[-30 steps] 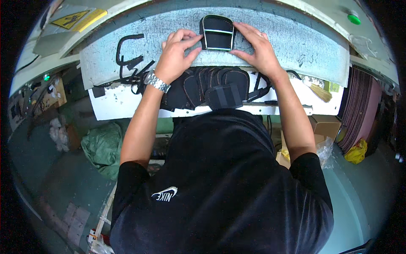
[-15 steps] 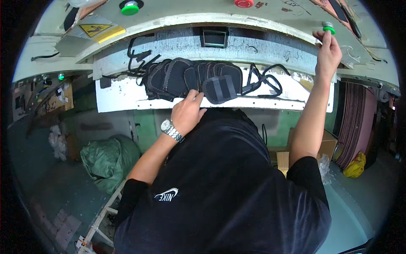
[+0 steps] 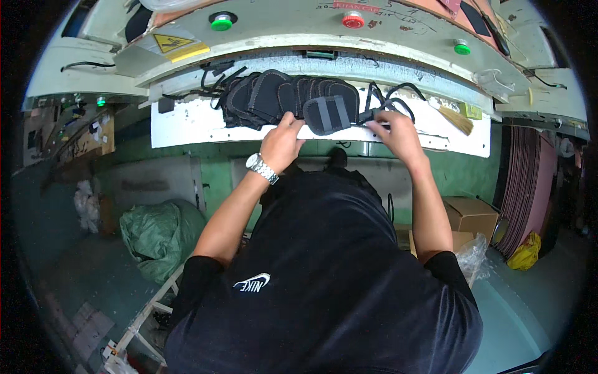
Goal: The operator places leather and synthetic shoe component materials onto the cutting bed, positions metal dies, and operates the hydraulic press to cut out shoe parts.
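Observation:
A row of overlapping black pads (image 3: 266, 96) with stitched rims lies on the white board (image 3: 187, 134). In front, one pad with two grey strips (image 3: 327, 115) lies near the board's edge. My left hand (image 3: 283, 143), wearing a metal watch, rests at the front edge, its fingertips against the pads and its thumb apart. Beside the striped pad, my right hand (image 3: 398, 138) reaches to the black straps (image 3: 369, 116); its thumb and forefinger look apart, touching or just over them. More loops of black strap (image 3: 408, 93) curl farther right.
Above the board, the machine front carries green buttons (image 3: 221, 22) at left and right and a red button (image 3: 353, 20) between. A brush (image 3: 458, 120) lies on the board's right. Below stand a green sack (image 3: 159, 234) and a cardboard box (image 3: 470, 215).
My right hand has come down from the right green button to the straps. My left hand stays at the pads. The view has shifted, showing more of the machine front.

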### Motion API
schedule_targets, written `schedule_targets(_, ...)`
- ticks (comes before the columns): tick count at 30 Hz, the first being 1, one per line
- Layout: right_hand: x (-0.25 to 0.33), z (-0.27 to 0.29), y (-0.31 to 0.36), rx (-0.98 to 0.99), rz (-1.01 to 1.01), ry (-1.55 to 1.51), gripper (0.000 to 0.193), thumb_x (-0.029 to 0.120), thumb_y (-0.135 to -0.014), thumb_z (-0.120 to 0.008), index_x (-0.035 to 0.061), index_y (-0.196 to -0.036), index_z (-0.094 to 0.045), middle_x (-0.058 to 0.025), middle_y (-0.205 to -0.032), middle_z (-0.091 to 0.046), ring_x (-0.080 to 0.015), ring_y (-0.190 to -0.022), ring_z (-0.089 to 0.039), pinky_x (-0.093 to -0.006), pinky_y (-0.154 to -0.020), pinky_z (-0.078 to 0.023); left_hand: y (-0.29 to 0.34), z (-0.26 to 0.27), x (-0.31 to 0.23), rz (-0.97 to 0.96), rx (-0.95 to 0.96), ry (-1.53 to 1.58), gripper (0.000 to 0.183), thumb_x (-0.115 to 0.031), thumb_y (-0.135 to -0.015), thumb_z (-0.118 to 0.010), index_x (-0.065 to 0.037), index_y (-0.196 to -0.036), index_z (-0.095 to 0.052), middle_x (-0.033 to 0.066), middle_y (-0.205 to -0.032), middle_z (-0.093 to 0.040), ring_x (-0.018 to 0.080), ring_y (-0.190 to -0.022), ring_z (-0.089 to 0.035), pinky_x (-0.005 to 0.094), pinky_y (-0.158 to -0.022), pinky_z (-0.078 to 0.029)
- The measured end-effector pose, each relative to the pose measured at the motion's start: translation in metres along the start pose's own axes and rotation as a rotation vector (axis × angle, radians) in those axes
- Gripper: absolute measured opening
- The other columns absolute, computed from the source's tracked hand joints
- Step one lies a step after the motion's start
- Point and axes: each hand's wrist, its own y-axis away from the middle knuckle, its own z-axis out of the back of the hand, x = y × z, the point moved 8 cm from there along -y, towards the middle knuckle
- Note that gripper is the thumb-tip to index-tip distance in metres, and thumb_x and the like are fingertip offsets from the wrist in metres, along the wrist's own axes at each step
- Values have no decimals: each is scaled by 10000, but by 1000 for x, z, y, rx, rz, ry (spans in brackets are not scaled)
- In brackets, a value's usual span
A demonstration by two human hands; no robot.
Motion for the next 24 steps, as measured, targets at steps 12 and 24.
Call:
schedule_targets(12, 4, -26, 21, 14, 118, 352, 391, 320, -694, -838, 63, -962, -717, -109, -934, -644, -306, -940, -609, -446, -798, -466, 4, -4, -3, -4, 5, -78, 430, -128, -785, -764, -44, -1166, -583, 152, -1068, -527, 386, -833, -636, 478, -704, -532)
schedule_targets(24, 7, -24, 21, 36, 86, 361, 362, 284, -713, -831, 61, -965, -700, -113, -963, -638, -303, -972, -600, -461, -822, -454, 1, 0, -9, -1, -7, -98, 466, -152, -763, -794, -37, -1155, -572, 166, -1080, -518, 385, -822, -643, 473, -704, -544)
